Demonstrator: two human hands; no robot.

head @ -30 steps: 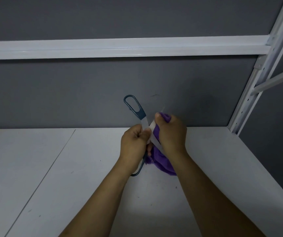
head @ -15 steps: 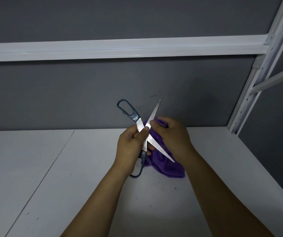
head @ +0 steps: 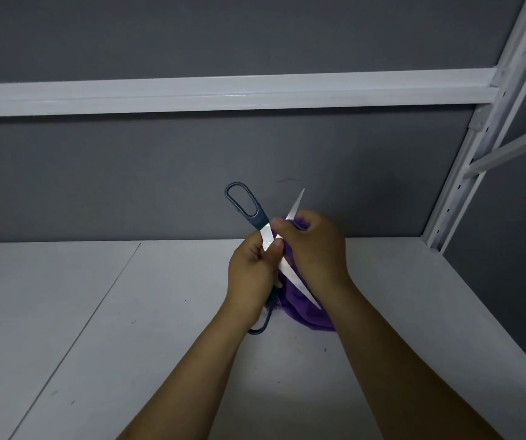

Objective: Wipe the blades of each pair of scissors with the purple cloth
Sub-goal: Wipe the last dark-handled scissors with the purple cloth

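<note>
One pair of scissors, one purple cloth, two hands, one white table.

Head-worn view, forward-down, close above table

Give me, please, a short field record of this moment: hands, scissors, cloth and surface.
left hand: grips the scissors near the pivot
right hand: holds the cloth bunched at the base of the upward blade
scissors state: open, blades crossed, one tip up, one tip down in front of the cloth
cloth state: purple, hangs below the right hand
table: white, below both hands
</note>
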